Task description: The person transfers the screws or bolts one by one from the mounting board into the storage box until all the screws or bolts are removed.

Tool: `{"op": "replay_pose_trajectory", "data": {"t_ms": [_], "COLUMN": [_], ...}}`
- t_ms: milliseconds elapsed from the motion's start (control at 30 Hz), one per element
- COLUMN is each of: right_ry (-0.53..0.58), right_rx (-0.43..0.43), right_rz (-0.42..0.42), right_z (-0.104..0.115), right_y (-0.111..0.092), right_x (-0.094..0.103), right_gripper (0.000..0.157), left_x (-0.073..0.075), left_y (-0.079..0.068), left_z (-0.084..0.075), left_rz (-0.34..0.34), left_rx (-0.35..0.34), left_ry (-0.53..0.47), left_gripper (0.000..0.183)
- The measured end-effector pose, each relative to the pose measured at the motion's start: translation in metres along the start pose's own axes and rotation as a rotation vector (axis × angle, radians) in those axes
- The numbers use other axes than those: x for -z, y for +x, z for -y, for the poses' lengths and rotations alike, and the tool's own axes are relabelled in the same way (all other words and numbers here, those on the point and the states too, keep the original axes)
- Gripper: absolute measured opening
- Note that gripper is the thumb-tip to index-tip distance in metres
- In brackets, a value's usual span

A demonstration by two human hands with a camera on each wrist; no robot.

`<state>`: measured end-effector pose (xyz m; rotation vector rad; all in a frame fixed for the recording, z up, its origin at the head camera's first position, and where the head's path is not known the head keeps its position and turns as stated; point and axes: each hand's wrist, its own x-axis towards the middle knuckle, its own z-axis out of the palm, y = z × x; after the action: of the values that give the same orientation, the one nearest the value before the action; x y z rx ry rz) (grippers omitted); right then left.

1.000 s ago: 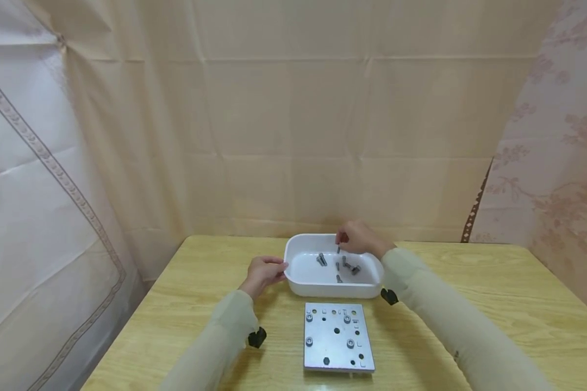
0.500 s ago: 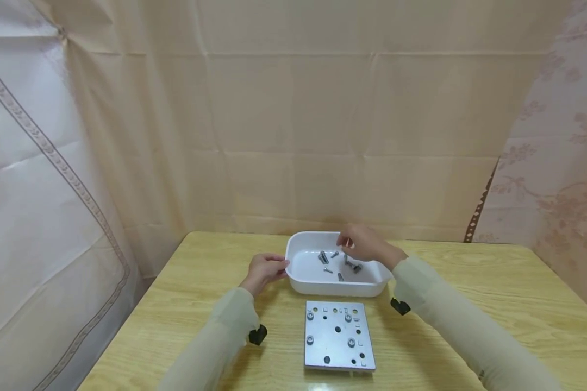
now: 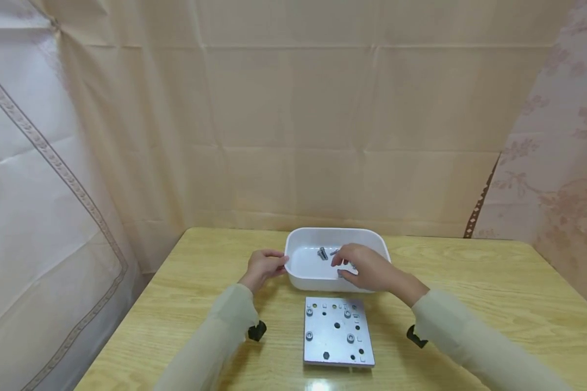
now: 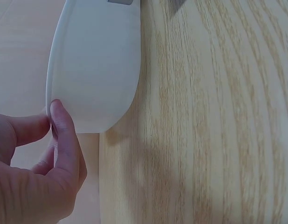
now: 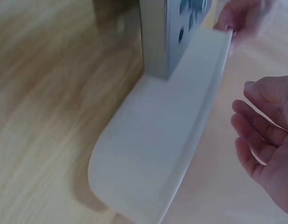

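Note:
A white plastic tray (image 3: 307, 284) stands on the table with several metal bolts (image 3: 322, 253) lying in it. At its left end my left hand (image 3: 265, 266) pinches the rim between thumb and fingers; the left wrist view shows this hold on the tray wall (image 4: 95, 70). Over the tray's right half hovers my right hand (image 3: 367, 269), fingers loosely bent and spread from the thumb. Nothing shows between those fingers (image 5: 256, 123) in the right wrist view. This hand covers some of the bolts in the head view.
In front of the tray, a silver metal plate (image 3: 330, 345) with holes and several socket-head screws (image 3: 350, 338) lies on the wooden table (image 3: 215, 260). Beige cloth (image 3: 293, 108) hangs behind the table, with patterned cloth at both sides.
My right hand has come from the tray's back edge toward its front, its fingers more spread. A bolt beneath its fingertips earlier has dropped among the others. The left hand keeps its hold.

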<state>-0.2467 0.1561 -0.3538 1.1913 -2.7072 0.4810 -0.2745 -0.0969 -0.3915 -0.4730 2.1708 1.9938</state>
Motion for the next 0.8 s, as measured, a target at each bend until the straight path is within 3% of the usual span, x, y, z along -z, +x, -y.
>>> {"op": "replay_pose_trajectory", "data": {"t_ms": [467,800], "right_ry": [0.059,0.073], "right_rx": [0.155,0.275], "right_rz": [0.008,0.038], "right_z": [0.049,0.070], "right_y": [-0.027,-0.043], "right_x": [-0.010,-0.022], "right_gripper": [0.017,0.012], "left_x": [-0.001,-0.001], "left_y": [0.001,0.001], "left_z": [0.002,0.001], "left_rz": [0.002,-0.004], "left_rx": [0.003,-0.007], "left_ry": [-0.005,-0.008], "left_gripper": [0.030,0.031]}}
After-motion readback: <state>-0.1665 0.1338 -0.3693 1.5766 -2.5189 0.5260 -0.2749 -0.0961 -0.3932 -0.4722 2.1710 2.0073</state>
